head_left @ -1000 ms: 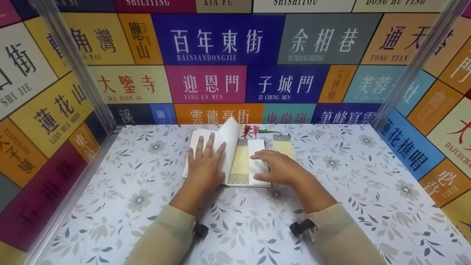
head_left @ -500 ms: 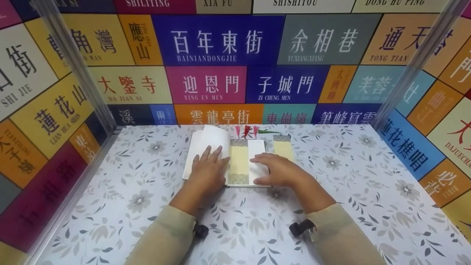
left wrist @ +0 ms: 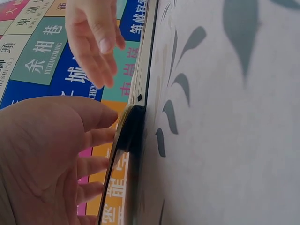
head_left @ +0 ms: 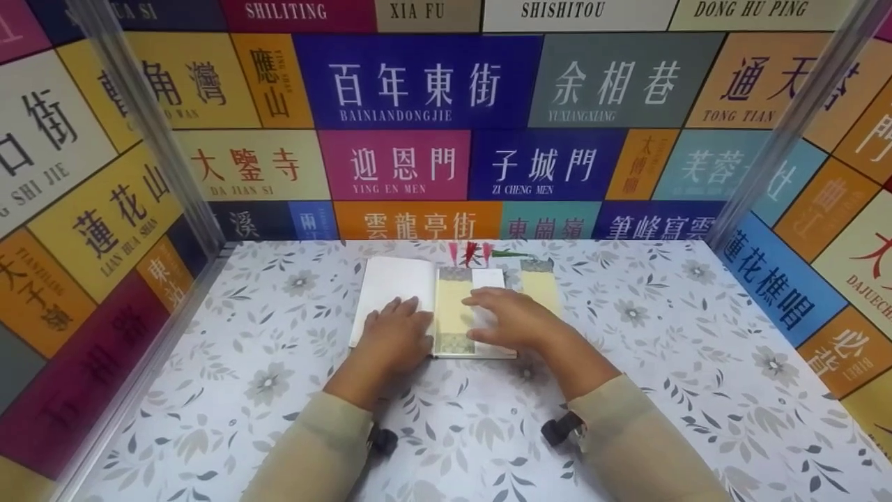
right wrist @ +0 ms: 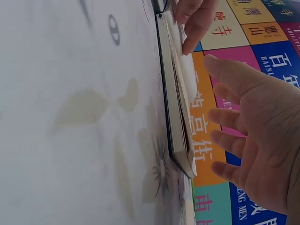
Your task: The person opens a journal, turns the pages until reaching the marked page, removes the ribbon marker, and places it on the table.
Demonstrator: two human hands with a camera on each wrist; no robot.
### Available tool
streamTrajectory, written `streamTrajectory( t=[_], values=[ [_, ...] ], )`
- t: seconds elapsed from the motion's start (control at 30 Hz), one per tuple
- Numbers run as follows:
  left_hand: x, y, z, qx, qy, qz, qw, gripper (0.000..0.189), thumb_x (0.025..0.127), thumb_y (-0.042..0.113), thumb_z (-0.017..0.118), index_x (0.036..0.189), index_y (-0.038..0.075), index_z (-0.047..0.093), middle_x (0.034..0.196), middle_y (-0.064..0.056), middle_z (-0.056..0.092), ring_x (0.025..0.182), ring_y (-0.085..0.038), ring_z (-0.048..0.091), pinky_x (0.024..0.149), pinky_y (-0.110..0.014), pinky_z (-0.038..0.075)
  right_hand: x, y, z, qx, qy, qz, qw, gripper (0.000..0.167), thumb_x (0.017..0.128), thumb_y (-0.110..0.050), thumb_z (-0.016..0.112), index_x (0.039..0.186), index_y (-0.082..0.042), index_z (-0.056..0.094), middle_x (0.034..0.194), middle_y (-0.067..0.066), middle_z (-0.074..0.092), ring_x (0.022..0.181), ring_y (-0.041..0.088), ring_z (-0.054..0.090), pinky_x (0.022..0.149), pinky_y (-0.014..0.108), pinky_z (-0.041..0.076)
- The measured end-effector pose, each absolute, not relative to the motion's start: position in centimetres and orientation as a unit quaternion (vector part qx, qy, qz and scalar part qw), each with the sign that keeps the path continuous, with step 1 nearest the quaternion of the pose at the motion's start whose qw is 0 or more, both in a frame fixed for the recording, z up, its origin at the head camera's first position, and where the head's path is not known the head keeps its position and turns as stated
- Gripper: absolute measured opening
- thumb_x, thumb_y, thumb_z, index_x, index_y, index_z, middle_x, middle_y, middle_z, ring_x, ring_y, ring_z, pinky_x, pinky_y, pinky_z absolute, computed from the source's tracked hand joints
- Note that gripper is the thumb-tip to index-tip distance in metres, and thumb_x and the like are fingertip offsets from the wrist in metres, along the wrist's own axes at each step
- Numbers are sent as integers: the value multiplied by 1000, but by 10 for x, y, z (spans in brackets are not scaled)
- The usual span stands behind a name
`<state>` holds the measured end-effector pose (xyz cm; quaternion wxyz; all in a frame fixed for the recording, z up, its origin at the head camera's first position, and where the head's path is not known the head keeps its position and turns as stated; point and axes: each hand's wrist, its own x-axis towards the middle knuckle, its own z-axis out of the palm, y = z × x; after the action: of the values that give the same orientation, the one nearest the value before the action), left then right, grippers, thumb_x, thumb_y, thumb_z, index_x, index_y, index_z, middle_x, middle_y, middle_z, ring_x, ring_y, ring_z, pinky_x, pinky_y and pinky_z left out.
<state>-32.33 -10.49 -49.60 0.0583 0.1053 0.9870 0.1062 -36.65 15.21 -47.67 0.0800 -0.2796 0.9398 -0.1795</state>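
An open notebook (head_left: pixel 396 277) lies at the table's far middle. My left hand (head_left: pixel 398 335) rests on its left page, fingers relaxed; in the left wrist view those fingertips are right at the page edge. On the right page lie a yellow bookmark (head_left: pixel 454 300) with grey patterned ends and a white strip (head_left: pixel 487 278), partly hidden by my right hand (head_left: pixel 512 319). That hand hovers over the page with loosely bent fingers and thumb apart, holding nothing. In the right wrist view its fingers stand away from the notebook's page block (right wrist: pixel 174 98).
Another yellow bookmark (head_left: pixel 538 282) lies right of the notebook, partly behind my right hand. A red tassel (head_left: pixel 471 254), pink tassels and a green tassel (head_left: pixel 511 254) lie beyond the notebook. The flowered tabletop (head_left: pixel 279 335) ends at a wall of coloured name panels (head_left: pixel 418 84).
The raised white page has turned over to the left and now lies flat. My left hand has drawn back toward me down the page; my right hand has shifted slightly left.
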Motion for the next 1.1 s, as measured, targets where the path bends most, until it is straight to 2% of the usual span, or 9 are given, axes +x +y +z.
streamTrajectory(
  t=[0.47,0.73,0.93,1.1],
  values=[
    [-327,-103,-498,92,986,110,80,56,107,44,57,160,28,51,176,-5,36,164,-38,30,132,-67,28,-381,127,-483,-288,945,-135,82,66,97,-54,72,156,-30,57,173,2,42,162,29,38,134,53,30],
    [-325,-105,-499,96,986,111,75,56,107,45,55,160,26,51,175,-8,38,162,-40,35,128,-69,32,-378,120,-490,-302,945,-95,84,72,98,-63,66,163,-39,45,177,-2,35,165,27,33,134,57,28],
    [-321,-106,-496,96,987,110,73,56,107,45,56,160,26,51,174,-8,38,161,-41,35,128,-70,32,-377,124,-490,-322,939,-72,99,62,104,-62,58,159,-35,52,175,-1,37,165,27,31,135,58,26],
    [-321,-105,-496,87,986,113,83,56,107,44,56,160,27,50,175,-6,37,163,-39,32,130,-68,30,-379,133,-491,-304,943,-81,107,62,102,-62,61,156,-32,57,173,1,42,163,25,35,135,54,28]
  ],
)
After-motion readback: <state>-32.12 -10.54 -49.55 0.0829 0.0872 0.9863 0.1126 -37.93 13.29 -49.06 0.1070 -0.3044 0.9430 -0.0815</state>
